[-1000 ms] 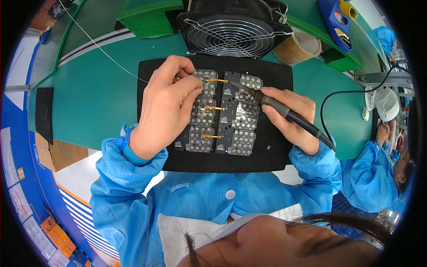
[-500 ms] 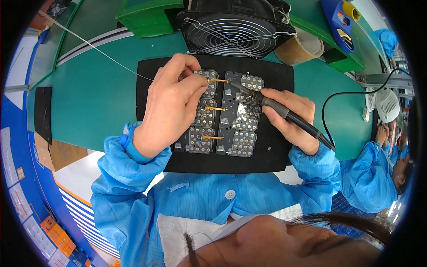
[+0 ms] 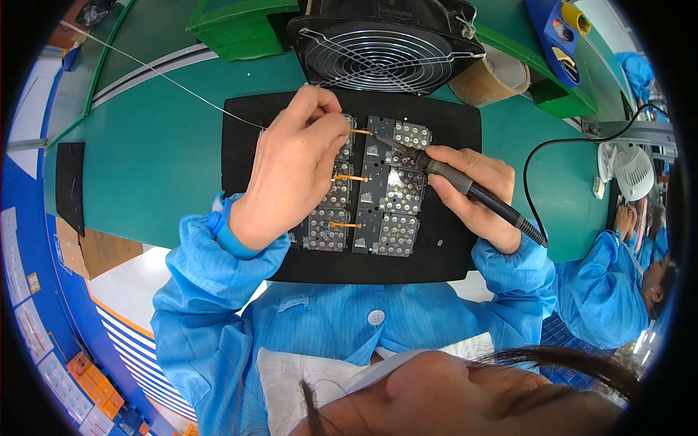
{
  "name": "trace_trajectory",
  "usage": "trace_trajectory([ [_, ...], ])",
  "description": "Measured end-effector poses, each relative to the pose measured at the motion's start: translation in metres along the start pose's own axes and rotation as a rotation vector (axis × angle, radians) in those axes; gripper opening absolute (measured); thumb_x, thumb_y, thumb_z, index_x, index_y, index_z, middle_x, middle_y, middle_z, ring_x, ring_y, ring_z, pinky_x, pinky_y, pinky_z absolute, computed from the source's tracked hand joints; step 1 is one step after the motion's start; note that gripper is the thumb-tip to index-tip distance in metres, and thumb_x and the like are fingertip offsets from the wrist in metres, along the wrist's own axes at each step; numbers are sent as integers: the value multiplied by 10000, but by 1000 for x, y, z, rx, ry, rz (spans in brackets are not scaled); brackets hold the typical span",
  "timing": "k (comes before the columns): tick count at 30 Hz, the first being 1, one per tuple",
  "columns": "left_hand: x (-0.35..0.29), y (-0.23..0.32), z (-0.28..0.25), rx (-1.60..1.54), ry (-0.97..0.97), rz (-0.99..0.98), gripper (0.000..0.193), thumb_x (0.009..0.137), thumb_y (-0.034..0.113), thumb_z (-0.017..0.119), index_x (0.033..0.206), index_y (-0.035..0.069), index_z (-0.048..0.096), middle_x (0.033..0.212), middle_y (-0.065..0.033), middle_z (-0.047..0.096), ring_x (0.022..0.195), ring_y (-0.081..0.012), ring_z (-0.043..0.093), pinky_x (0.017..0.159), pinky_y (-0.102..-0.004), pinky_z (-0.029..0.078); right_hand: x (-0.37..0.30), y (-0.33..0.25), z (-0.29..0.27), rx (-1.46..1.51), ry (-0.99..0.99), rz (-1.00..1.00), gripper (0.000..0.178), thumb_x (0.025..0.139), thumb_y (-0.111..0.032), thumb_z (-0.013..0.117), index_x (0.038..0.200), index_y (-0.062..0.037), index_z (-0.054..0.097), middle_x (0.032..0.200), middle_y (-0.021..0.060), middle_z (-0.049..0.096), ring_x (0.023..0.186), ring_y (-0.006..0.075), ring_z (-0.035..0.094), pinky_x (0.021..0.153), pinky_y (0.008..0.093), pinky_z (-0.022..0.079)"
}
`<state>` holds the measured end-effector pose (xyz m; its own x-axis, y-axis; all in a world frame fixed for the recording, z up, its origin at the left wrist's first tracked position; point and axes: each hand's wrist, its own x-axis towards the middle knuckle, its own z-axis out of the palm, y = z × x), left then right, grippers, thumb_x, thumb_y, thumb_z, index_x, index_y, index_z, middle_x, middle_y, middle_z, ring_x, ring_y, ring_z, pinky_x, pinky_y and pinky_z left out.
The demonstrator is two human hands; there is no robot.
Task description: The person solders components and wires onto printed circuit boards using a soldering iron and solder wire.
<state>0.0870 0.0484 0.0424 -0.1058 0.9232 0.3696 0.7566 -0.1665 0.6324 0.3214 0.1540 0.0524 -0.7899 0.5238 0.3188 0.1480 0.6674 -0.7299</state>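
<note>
Shifted right across the black mat (image 3: 443, 265), the left hand (image 3: 294, 156) has its grip pinched on a thin wire (image 3: 160, 75). Circuit boards (image 3: 398, 192) lie mid-mat, partly beneath that grip; the right hand (image 3: 491, 171) clamps its grip on a soldering iron (image 3: 465, 183), tip at an orange strip (image 3: 360, 131).

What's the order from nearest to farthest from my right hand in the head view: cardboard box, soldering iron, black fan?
1. Soldering iron: gripped in your right hand.
2. Black fan: ahead, toward the left.
3. Cardboard box: far left.
</note>
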Motion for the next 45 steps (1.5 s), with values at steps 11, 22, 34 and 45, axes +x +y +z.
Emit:
trace_trajectory([
  [11,5,-13,25,-110,-47,-62,184,755,-68,690,932,-23,662,928,-113,514,772,-243,576,645,-321,469,1,-3,1,-20,8,16,307,789,-38,730,1087,12,676,768,135,673,634,222,667,557,285,508],
  [22,5,-19,33,-101,10,-73,113,754,-49,693,855,-22,649,906,-119,535,761,-302,604,654,-377,487,3,-6,1,-5,10,7,306,769,-27,737,1067,14,683,764,136,675,624,219,664,553,286,502],
  [34,4,-20,35,-116,47,-56,106,755,-32,702,844,-9,648,908,-119,542,746,-327,619,642,-416,491,3,-3,1,-1,18,3,305,778,-35,739,1072,16,681,764,139,675,632,214,663,549,284,498],
  [45,4,-21,36,-151,52,-65,117,754,-39,698,855,-11,645,912,-117,543,753,-321,620,645,-405,491,1,-1,2,10,10,12,311,792,-73,742,1081,24,675,772,135,677,626,209,652,559,277,491],
])
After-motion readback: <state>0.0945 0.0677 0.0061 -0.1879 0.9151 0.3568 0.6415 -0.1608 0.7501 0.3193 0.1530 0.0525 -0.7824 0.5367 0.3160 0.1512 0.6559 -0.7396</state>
